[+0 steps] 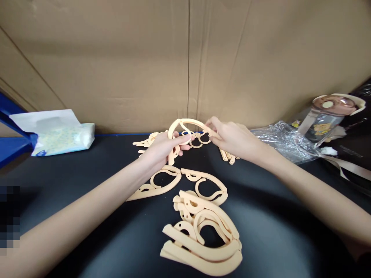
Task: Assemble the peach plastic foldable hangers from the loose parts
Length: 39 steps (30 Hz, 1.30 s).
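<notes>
A cream plastic folding hanger (193, 122) is held up over the table between both hands, its arms bent apart. My left hand (171, 146) is closed around its hook end and one arm. The fingers of my right hand (222, 133) pinch the other arm near its tip. Below lie more folded hangers: one (166, 189) under my left wrist, another (211, 181) right of it, and a stack (208, 251) close to me. Smaller cream pieces (228, 156) lie under my right hand, partly hidden by it.
Cream parts (150, 139) lie behind my left hand. A tissue pack (63, 135) is at the left on the black table (110, 235). Clear plastic wrap (284, 143) and a strapped drink bottle (327, 116) are at the right. Cardboard (130, 65) rises behind.
</notes>
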Motion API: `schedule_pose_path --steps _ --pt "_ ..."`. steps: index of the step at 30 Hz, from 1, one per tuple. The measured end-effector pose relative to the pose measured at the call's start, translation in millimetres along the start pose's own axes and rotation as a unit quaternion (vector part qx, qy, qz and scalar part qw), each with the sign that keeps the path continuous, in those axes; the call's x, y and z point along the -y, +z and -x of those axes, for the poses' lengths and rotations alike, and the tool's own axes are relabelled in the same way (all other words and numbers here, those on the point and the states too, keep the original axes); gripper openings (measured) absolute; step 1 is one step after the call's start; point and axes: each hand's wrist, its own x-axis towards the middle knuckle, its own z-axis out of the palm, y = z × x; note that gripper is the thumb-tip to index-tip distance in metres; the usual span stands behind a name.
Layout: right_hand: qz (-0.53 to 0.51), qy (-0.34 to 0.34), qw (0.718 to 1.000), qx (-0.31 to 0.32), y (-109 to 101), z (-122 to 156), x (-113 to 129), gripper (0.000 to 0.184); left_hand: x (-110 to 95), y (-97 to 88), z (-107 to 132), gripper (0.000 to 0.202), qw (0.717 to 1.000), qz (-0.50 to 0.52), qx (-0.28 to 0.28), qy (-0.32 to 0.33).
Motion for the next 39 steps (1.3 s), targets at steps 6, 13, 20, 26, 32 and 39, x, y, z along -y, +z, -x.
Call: schedule_pose_path --steps 6,13,20,26,32,39 --pt "0.107 -0.123 0.985 -0.06 5.7 -2.8 -1.4 0.024 2.6 2.6 5.0 0.028 0.993 -0.07 0.087 -0.023" --pt "0.032 -0.137 0.99 -0.022 13.8 -8.7 -5.1 0.027 -8.3 3.5 5.5 0.029 0.983 -0.156 0.093 -0.018" --pt "-0.014 -0.05 0.999 -0.012 5.7 -26.0 -33.7 0.035 -3.9 5.1 8.0 0.039 0.989 -0.097 0.098 -0.042" --pt "0.055 0.042 0.998 0.006 30.8 -30.1 -63.1 0.038 1.8 2.0 0.0 0.032 0.996 0.008 0.082 -0.039" --pt "0.11 0.066 0.992 0.015 56.8 -29.0 -45.5 0.035 -0.1 1.3 -4.1 0.019 1.0 0.021 0.016 -0.015" --pt "0.042 0.029 0.998 -0.034 35.9 -16.3 -20.8 0.049 4.1 1.8 -3.3 0.027 0.991 -0.122 0.022 0.049"
